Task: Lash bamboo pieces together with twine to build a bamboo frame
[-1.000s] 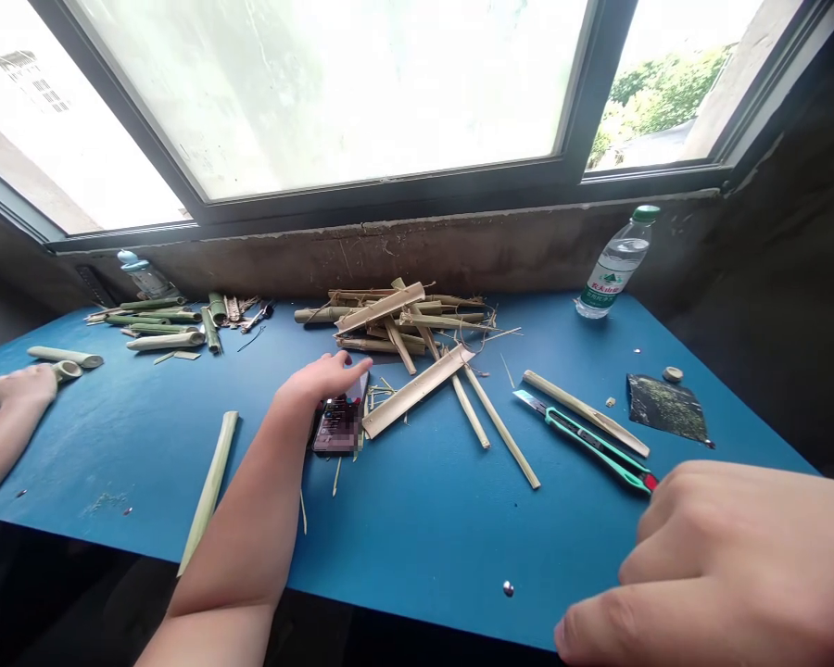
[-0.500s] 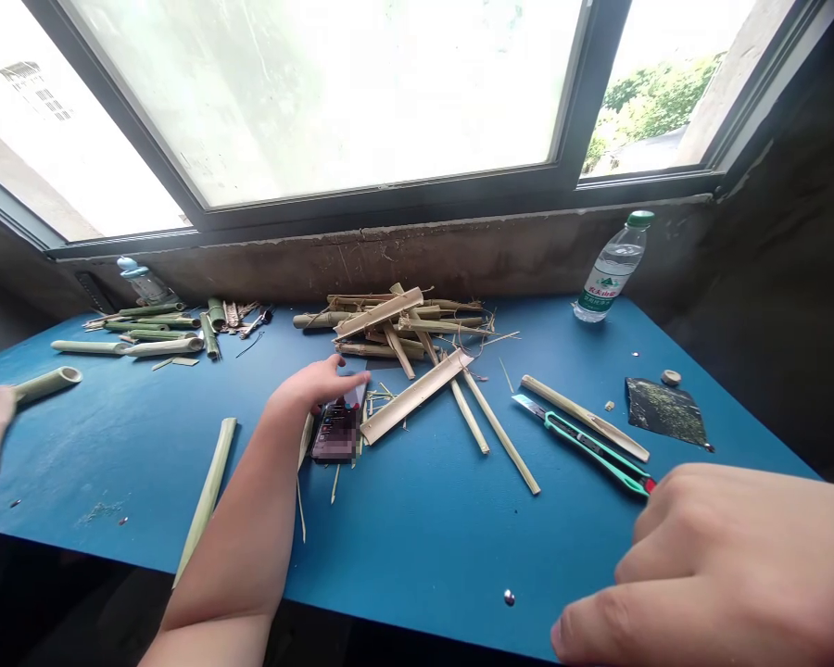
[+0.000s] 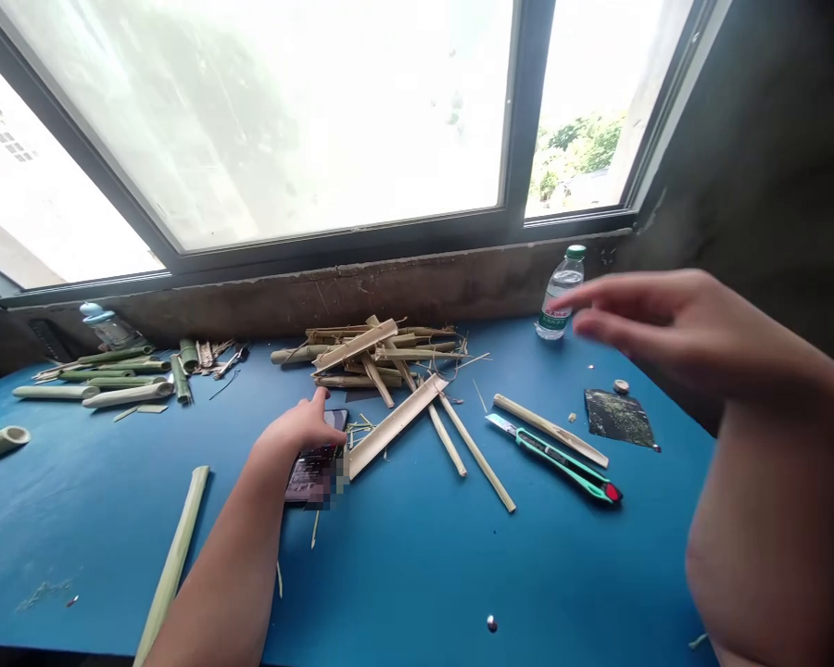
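My left hand [image 3: 297, 431] is over the dark phone [image 3: 310, 477], thumb and index finger apart above its top end. The hand hides part of the screen, and its other fingers are not clearly visible. My right hand [image 3: 667, 320] is raised at the right with fingers stretched out and the thumb apart, slightly blurred. Its fingertips overlap the label of a water bottle [image 3: 552, 320] with a green cap; whether they touch it I cannot tell. A green utility knife [image 3: 560, 460] lies below, blade out, alongside a split bamboo stick [image 3: 552, 429].
Bamboo strips [image 3: 379, 357] are piled at the back middle, with a split trough-like piece [image 3: 399, 426] in front. Green bamboo tubes [image 3: 121, 380] and a blue-capped bottle [image 3: 107, 324] stand back left. A dark sheet [image 3: 618, 419] lies right. A bamboo length [image 3: 173, 560] lies near the front.
My right hand has risen from the front right, beside the knife, to the water bottle, and its fingers have opened out. A hand at the far left has left the view. The view has shifted.
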`<state>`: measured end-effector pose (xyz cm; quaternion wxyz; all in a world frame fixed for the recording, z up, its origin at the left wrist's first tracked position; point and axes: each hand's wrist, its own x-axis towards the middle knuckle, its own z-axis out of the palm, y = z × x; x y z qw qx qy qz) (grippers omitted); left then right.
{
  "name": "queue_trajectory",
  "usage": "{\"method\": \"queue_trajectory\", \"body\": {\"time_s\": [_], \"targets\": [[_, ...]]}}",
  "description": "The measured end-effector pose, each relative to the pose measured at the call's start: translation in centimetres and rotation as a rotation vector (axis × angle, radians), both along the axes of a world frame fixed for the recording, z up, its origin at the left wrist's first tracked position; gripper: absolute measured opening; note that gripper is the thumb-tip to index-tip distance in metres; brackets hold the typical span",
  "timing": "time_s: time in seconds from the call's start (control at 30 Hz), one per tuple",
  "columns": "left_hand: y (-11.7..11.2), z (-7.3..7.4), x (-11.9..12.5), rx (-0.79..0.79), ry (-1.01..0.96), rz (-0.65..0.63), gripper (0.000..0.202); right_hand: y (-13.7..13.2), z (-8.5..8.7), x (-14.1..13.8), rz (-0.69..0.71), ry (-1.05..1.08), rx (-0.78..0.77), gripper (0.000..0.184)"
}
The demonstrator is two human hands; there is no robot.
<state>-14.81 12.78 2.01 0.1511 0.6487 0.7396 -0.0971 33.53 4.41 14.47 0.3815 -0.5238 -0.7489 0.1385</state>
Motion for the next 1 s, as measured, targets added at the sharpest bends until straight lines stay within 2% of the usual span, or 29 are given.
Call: {"method": "queue_trajectory", "body": {"time_s": [0.07, 0.13, 0.2, 0.3, 0.4, 0.5, 0.63, 0.73, 0.8, 0.87, 1.0], "targets": [[0.0, -0.2, -0.1, 0.004, 0.019, 0.001, 0.045, 5.3, 0.8, 2.0, -0.439, -0.136, -0.043, 0.069], [0.0, -0.4, -0.1, 0.005, 0.038, 0.005, 0.044, 10.3, 0.4, 3.2, -0.636, -0.194, -0.048, 0.076], [0.0, -0.7, 0.1, 0.007, 0.061, 0.011, 0.044, 14.5, -0.7, 3.8, -0.713, -0.254, -0.101, 0.088], [-0.2, -0.8, 0.6, 0.022, 0.105, 0.02, 0.044, 18.4, -2.3, 4.2, -0.732, -0.336, -0.158, 0.076], [-0.7, -0.4, 1.4, 0.073, 0.138, 0.003, 0.045, 20.0, -3.0, 4.7, -0.737, -0.401, -0.143, 0.067], [-1.6, 0.6, 2.3, 0.171, 0.135, -0.037, 0.046, 20.7, -2.6, 5.4, -0.754, -0.429, -0.136, 0.063], [-3.2, 2.8, 4.0, 0.306, 0.088, -0.113, 0.046, 20.6, -1.7, 6.1, -0.741, -0.441, -0.176, 0.043], [-5.0, 4.7, 5.6, 0.394, 0.024, -0.207, 0.039, 18.8, -0.8, 6.0, -0.665, -0.471, -0.13, 0.039], [-6.7, 5.9, 7.0, 0.456, -0.048, -0.274, 0.037, 16.5, 0.2, 5.6, -0.61, -0.487, -0.049, 0.042], [-8.6, 6.9, 9.0, 0.521, -0.15, -0.332, 0.044, 13.3, 1.7, 4.9, -0.56, -0.484, 0.047, 0.045], [-12.1, 7.6, 14.7, 0.643, -0.441, -0.448, 0.054, 5.1, 4.7, 1.7, -0.461, -0.446, 0.182, 0.05]]}}
